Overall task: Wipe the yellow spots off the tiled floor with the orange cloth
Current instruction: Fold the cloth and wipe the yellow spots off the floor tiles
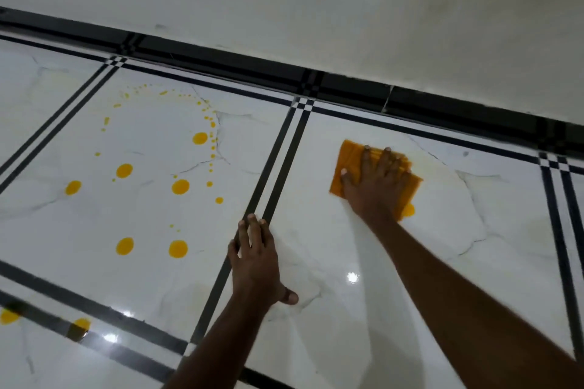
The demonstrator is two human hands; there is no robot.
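Orange cloth (350, 164) folded flat, ribbed

Light: soft and even, a bit dim
Glare: bright white dots on the shiny floor tiles (352, 277)
Blur: slightly fuzzy all over
Edges: lines bend

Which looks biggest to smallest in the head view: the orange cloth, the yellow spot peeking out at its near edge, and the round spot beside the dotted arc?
1. orange cloth
2. round spot beside the arc
3. spot at the cloth's edge, though it is partly covered, so its full size is unsure.
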